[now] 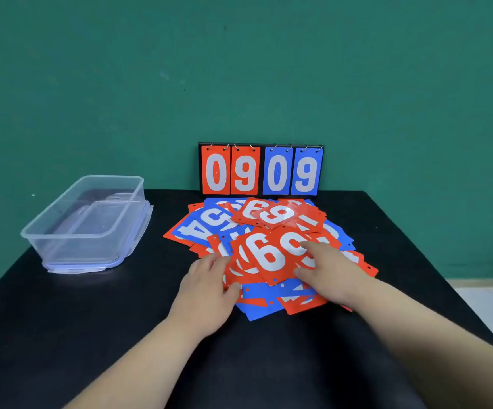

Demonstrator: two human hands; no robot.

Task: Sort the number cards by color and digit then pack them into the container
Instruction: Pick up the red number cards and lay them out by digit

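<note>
Number cards [198, 228], red and blue, are lying in a loose overlapping pile mid-table [62, 320], just in front of the scoreboard stand [261, 171].

Head view: left hand [207, 281] is pinching the fanned red cards [235, 268] at their left edge, thumb underneath. Right hand [331, 270] is pressing straight fingers onto the red 6 card [269, 258], not curling round it. Clear container [86, 231] is sitting on its lid, well left of the pile.

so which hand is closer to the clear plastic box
Left. The left hand holds the left edge of the card pile, the side facing the box, with a gap between them. The right hand lies on the pile's right half, farther away.
</note>
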